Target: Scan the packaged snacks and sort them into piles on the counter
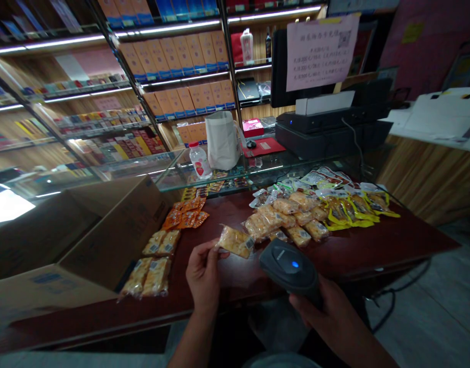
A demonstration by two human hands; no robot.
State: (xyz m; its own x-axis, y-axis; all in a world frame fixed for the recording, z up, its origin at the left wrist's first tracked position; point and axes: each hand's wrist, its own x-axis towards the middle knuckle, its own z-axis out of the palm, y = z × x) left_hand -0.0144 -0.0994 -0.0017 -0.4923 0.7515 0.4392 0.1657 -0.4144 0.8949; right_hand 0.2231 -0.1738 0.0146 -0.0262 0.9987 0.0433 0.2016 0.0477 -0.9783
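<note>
Left hand [204, 276]: fingers [211, 255] pinch the left end of a clear-wrapped pack [234, 240], thumb uppermost. Pack held over the bench [219, 209], in front of the heap [263, 222] of similar packs; whether its far edge touches the heap cannot be told. Barcode label [250, 243] on the pack's right end, facing up.

Right hand [329, 301]: fingers wrapped round the handle of a dark scanner [284, 263], blue light [295, 264] lit on top. Scanner's head points toward the labelled end of the pack, near it, no contact seen. Trigger hidden; cannot tell whether pressed.

Bench, left side: open carton [100, 240]; just beside it, a group of wrapped packs [154, 273] in two rows, labels up. Orange sachets [189, 213] lie beyond that group.

Bench, right side: yellow-edged packets [350, 207] beside the heap, other packets [323, 178] behind.

Beyond the bench: glass case [169, 176] bearing a red-capped bottle [200, 162], a pale bag [221, 140] just beside it, and a mouse [251, 144] on a red mat [265, 147]. Monitor [279, 66] to the right, printed sheet [321, 53] attached.
</note>
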